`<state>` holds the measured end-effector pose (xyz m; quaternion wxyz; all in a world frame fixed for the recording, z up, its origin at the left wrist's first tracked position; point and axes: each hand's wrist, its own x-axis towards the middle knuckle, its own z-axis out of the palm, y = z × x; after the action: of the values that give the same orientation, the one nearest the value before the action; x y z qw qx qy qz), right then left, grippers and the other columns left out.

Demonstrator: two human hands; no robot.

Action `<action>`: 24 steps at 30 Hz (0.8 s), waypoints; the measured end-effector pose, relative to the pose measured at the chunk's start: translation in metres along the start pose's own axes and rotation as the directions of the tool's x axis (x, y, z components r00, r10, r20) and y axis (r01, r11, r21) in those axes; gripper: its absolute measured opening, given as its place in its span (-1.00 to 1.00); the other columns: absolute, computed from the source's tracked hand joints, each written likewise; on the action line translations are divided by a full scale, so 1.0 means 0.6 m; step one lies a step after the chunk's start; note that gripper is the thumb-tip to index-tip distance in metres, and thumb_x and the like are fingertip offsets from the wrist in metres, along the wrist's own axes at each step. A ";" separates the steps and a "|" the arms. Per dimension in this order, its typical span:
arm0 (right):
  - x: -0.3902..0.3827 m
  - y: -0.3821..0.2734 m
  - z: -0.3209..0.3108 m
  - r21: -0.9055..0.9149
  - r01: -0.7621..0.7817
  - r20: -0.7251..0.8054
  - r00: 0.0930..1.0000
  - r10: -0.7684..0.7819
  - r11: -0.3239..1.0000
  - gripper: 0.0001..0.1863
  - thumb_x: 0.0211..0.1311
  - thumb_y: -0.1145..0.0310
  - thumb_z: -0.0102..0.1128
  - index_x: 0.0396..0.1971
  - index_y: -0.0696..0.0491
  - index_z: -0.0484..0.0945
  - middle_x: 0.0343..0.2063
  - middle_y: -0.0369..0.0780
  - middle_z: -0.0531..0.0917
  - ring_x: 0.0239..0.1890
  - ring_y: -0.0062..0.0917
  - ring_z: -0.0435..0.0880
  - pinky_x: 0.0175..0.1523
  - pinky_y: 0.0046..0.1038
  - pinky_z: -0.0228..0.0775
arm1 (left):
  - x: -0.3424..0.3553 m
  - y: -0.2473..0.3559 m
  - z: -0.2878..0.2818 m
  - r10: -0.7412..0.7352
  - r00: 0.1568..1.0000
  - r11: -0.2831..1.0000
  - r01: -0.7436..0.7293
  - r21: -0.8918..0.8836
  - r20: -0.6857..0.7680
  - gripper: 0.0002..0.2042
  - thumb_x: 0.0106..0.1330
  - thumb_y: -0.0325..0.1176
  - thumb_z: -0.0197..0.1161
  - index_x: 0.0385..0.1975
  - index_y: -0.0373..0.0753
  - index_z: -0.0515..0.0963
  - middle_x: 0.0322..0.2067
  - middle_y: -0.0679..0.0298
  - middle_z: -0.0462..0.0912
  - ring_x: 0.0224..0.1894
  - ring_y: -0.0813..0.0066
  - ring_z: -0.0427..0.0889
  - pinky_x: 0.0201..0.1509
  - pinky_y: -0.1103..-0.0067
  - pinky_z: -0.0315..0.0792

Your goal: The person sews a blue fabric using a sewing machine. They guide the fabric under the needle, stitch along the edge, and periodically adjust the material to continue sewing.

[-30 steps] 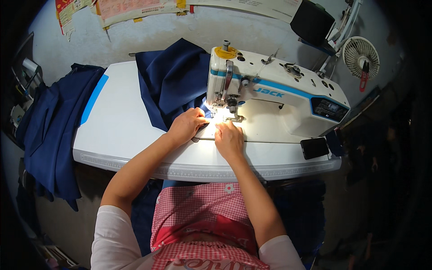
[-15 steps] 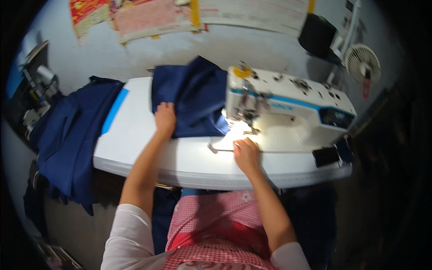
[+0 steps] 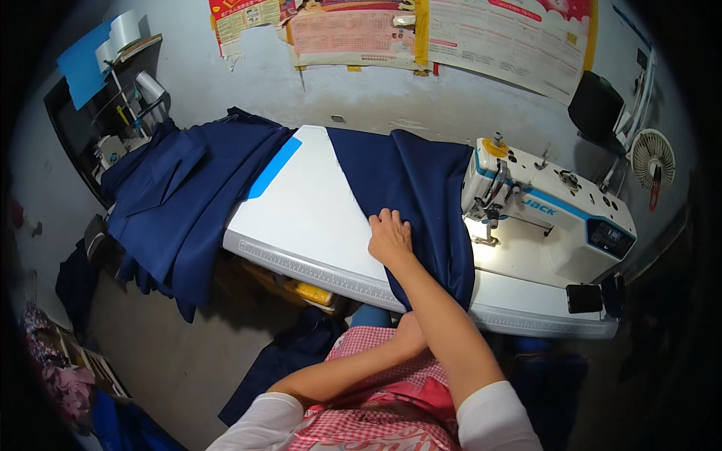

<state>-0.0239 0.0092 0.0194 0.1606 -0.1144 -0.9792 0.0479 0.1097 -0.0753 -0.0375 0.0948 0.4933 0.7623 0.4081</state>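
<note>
- In the head view, the clock face is centred on the picture's middle, with 12 at the top edge.
- Toward 2 o'clock, a dark blue cloth lies in soft folds on the white table, running down toward 5 o'clock across the table's front edge.
- Just off the middle, toward 4 o'clock, the right hand rests on the left edge of this cloth, back of the hand up; its fingers are bent and lie side by side with slight gaps. Whether they pinch the cloth, I cannot tell.
- At 5 o'clock, the left hand is by the table's front edge, partly covered by the right forearm and near the cloth's lower end; I cannot tell how its fingers stand or whether they hold anything.
- At 3 o'clock, just beside the cloth, stands a white sewing machine with a blue stripe, its lamp lighting the plate under the needle.
- Between 3 and 4 o'clock, a black phone lies on the table.
- Between 2 and 3 o'clock is a small fan; at 2 o'clock, a black thread cone.
- Between 9 and 10 o'clock, more dark blue cloth is heaped over the table's left end and hangs down, beside a bright blue strip.
- At 12 o'clock, printed sheets cover the wall.
- At 6 o'clock is the person's red checked apron.
</note>
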 end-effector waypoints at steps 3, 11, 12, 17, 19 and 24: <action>-0.001 0.027 0.039 0.012 -0.071 -0.282 0.957 0.072 0.997 -0.92 0.13 0.48 -0.01 -0.42 0.07 0.48 -0.32 -0.19 0.61 -0.17 -0.27 0.59 -0.20 -0.18 0.49 | -0.038 -0.013 -0.027 0.097 0.995 0.994 -0.095 -0.054 0.038 -0.77 0.23 -0.40 0.09 -0.16 -0.30 0.52 -0.19 -0.01 0.59 -0.16 -0.01 0.59 -0.15 0.30 0.49; -0.202 -0.078 0.070 0.574 0.098 -0.020 0.994 -0.106 0.813 -0.74 -0.01 0.36 0.08 -0.28 -0.05 0.62 -0.27 -0.09 0.69 -0.26 -0.11 0.66 -0.18 -0.15 0.51 | 0.031 0.004 -0.232 0.428 0.850 0.903 -0.384 0.194 -0.308 -0.87 0.09 -0.65 0.19 -0.37 -0.32 0.52 -0.39 0.08 0.55 -0.27 0.10 0.57 -0.22 0.43 0.46; -0.251 -0.132 0.124 0.495 0.027 0.142 0.983 -0.112 0.868 -0.73 -0.07 0.38 0.11 -0.28 -0.04 0.62 -0.27 -0.08 0.68 -0.26 -0.10 0.65 -0.18 -0.20 0.52 | 0.074 0.032 -0.233 0.438 0.855 0.898 -0.403 0.176 -0.279 -0.87 0.13 -0.63 0.18 -0.34 -0.30 0.51 -0.35 0.08 0.54 -0.23 0.06 0.56 -0.18 0.39 0.45; -0.469 -0.244 0.061 0.830 -0.517 0.406 0.306 -0.861 0.208 -0.92 0.17 0.50 0.07 -0.42 0.14 0.55 -0.52 -0.21 0.62 -0.36 -0.56 0.58 -0.24 -0.45 0.39 | 0.221 -0.044 -0.176 0.362 0.879 0.929 -0.311 0.202 -0.310 -0.68 0.12 -0.42 0.28 -0.11 -0.30 0.47 -0.12 0.03 0.51 -0.01 0.04 0.48 0.11 0.36 0.37; -0.489 -0.211 0.074 0.774 -0.587 0.477 0.297 -0.827 0.236 -0.85 0.20 0.43 0.12 -0.30 0.14 0.61 -0.41 -0.23 0.67 -0.31 -0.58 0.58 -0.17 -0.46 0.41 | 0.241 -0.131 -0.159 0.232 0.885 0.963 -0.152 0.222 -0.402 -0.55 0.08 -0.28 0.35 -0.06 -0.34 0.46 -0.05 -0.02 0.50 0.02 0.00 0.46 0.16 0.31 0.35; -0.502 -0.108 0.017 0.805 -0.560 0.509 0.486 -0.711 0.194 -0.85 0.12 0.58 0.00 -0.37 0.20 0.57 -0.44 -0.33 0.60 -0.33 -0.64 0.50 -0.19 -0.47 0.35 | 0.196 -0.246 -0.223 -0.077 0.882 0.971 0.172 0.165 -0.466 -0.21 0.09 0.04 0.35 0.18 -0.45 0.30 0.15 -0.17 0.35 0.25 -0.01 0.31 0.34 0.33 0.21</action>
<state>0.2372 -0.1261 -0.0732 -0.3229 0.1213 -0.6321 0.6939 -0.1216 -0.0751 -0.0260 -0.1111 0.3405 0.8308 0.4260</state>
